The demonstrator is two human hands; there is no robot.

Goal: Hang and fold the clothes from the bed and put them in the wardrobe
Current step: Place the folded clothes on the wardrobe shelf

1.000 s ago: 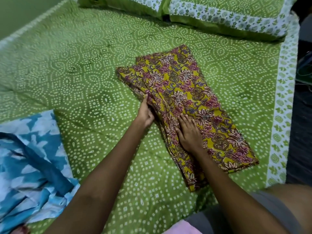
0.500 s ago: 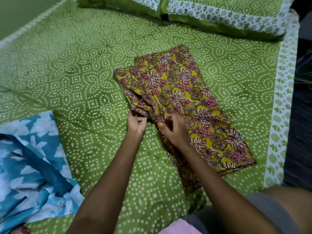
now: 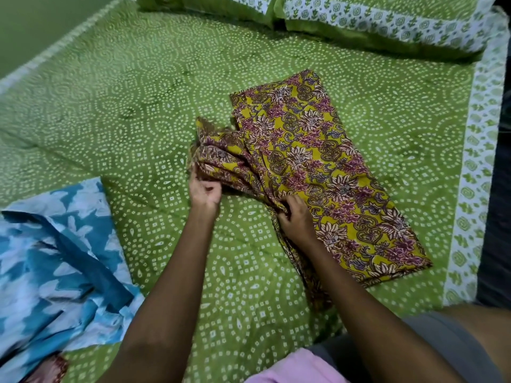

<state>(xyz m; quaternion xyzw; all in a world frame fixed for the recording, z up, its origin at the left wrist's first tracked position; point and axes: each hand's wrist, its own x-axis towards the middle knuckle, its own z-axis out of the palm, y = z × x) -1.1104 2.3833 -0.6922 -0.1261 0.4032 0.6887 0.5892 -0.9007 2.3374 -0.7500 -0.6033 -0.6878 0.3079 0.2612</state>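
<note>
Change: a second ago my right hand (image 3: 297, 221) lay flat on the yellow floral garment (image 3: 312, 167) and my left hand (image 3: 206, 190) touched its edge; now both have gathered cloth and lifted the side flap, so it stands in ridges.
Garment place: it lies on the bed (image 3: 138, 106), a long folded strip running from near the pillows (image 3: 373, 20) down toward my body. Taking the garment as landmark, everything else is placed from it.
Left hand: at the garment's left edge, fingers curled, pinching the bunched flap.
Right hand: on the garment's near-left edge, fingers curled into a fold and gripping it.
Other cloth: a blue and white garment (image 3: 55, 258) lies well apart to the left of the yellow one, not folded yet. A pink cloth (image 3: 298, 367) shows at the bottom, below the garment.
Handling: I judge the fabric as thin, light cotton, soft and without stiffness; it wrinkles at once and will not keep a shape by itself.
Where to hold: I think it is best to take it at the edges and corners of the flap, both hands apart, then to lay it over and smooth it flat.
Risk: the lower layers can slide and spoil the fold.
</note>
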